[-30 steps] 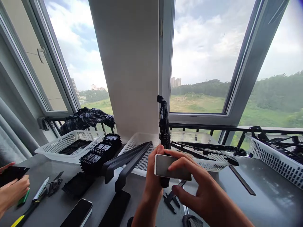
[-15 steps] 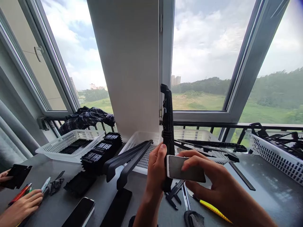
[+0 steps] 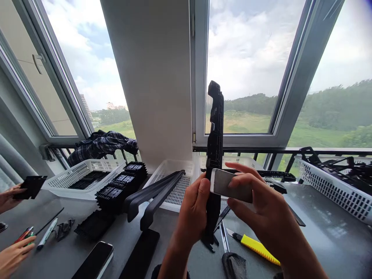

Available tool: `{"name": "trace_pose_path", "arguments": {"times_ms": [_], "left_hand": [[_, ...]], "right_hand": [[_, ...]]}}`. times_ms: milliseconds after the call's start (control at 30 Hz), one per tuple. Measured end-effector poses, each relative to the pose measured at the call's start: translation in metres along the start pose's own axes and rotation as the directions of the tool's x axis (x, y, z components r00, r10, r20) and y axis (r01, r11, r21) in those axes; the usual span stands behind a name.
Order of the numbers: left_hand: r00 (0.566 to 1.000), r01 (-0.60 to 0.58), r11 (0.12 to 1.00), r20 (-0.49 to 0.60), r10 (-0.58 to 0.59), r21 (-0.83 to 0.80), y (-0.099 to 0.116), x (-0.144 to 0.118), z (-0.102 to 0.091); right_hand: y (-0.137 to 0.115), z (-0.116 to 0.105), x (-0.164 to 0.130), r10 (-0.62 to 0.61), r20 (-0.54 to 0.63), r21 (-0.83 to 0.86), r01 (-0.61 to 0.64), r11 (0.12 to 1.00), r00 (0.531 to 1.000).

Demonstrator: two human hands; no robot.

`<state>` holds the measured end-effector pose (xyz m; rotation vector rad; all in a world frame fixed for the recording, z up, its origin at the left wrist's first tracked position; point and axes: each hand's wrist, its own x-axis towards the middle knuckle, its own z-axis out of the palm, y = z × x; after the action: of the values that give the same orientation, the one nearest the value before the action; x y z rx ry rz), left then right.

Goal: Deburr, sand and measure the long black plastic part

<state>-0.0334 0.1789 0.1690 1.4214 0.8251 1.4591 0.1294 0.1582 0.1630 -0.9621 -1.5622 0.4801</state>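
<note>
Midsection of the black part (image 3: 215, 143) partly hidden behind left hand (image 3: 193, 209) and grey block (image 3: 221, 183); block partly covered by right hand (image 3: 263, 205). Left fingertips out of sight, thumb aside. Toward the near edge of the tabletop (image 3: 170, 236), phone (image 3: 93, 261) and black slab (image 3: 139, 254) cropped at frame bottom. Right edge: white basket (image 3: 334, 190) cropped. Left edge: co-worker's hands (image 3: 14, 255) cropped; small dark object (image 3: 2, 226) too, can't identify.

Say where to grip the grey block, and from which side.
Probably by the long edges at its right end, from the right: the grey block is oblong, and its left end is at the upright black part in the left hand.
</note>
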Motion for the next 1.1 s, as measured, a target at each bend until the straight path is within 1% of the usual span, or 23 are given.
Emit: {"name": "trace_pose_path", "arguments": {"times_ms": [100, 267, 300, 400, 500, 600, 667, 733, 800, 867, 933, 1000, 1100], "left_hand": [[1.0, -0.009, 0.999, 0.029, 0.01, -0.036, -0.003, 0.0, 0.001], [0.998, -0.012, 0.997, -0.057, 0.008, -0.081, -0.007, 0.0, 0.008], [0.998, -0.01, 0.997, -0.06, 0.005, -0.078, -0.007, 0.0, 0.009], [1.0, -0.008, 0.999, 0.01, 0.009, -0.031, -0.01, -0.001, 0.01], [0.994, -0.053, 0.997, 0.096, 0.048, 0.051, -0.013, -0.004, 0.013], [0.991, -0.079, 0.992, 0.111, 0.069, 0.095, -0.01, -0.008, 0.018], [0.996, -0.071, 0.995, 0.054, 0.068, 0.064, -0.006, -0.01, 0.022], [0.996, -0.062, 0.998, -0.061, 0.063, 0.014, -0.002, -0.011, 0.024], [0.986, -0.051, 0.998, -0.161, 0.045, -0.033, 0.002, -0.011, 0.023], [0.983, -0.043, 0.997, -0.181, 0.032, -0.059, 0.004, -0.01, 0.021], [0.987, -0.051, 0.997, -0.158, 0.041, -0.055, 0.005, -0.009, 0.019], [0.987, -0.068, 0.997, -0.145, 0.063, -0.026, 0.005, -0.008, 0.018], [0.979, -0.064, 0.998, -0.195, 0.063, 0.005, 0.007, -0.007, 0.019]], "right_hand": [[-0.006, 0.006, -0.001, -0.036, -0.041, -0.049, 0.034, 0.998, 0.999], [-0.008, 0.015, 0.0, -0.065, -0.022, -0.058, 0.064, 0.996, 0.998], [-0.008, 0.016, 0.001, -0.059, -0.024, -0.058, 0.057, 0.997, 0.998], [-0.008, 0.021, 0.002, -0.034, -0.033, -0.034, 0.033, 0.999, 0.999], [-0.011, 0.027, 0.002, -0.028, -0.109, -0.024, 0.025, 0.999, 0.994], [-0.015, 0.03, 0.001, -0.007, -0.178, -0.032, 0.001, 0.999, 0.984], [-0.016, 0.028, 0.0, 0.015, -0.187, -0.033, -0.021, 0.999, 0.982], [-0.014, 0.023, 0.0, 0.046, -0.165, -0.025, -0.051, 0.998, 0.985], [-0.01, 0.017, 0.001, 0.08, -0.129, -0.007, -0.081, 0.997, 0.988], [-0.008, 0.012, 0.001, 0.091, -0.112, 0.022, -0.089, 0.996, 0.99], [-0.009, 0.01, 0.0, 0.058, -0.099, 0.039, -0.055, 0.998, 0.993], [-0.013, 0.011, -0.001, -0.005, -0.058, 0.008, 0.006, 1.0, 0.998], [-0.021, 0.015, -0.001, -0.05, 0.035, -0.06, 0.052, 0.997, 0.998]]}}
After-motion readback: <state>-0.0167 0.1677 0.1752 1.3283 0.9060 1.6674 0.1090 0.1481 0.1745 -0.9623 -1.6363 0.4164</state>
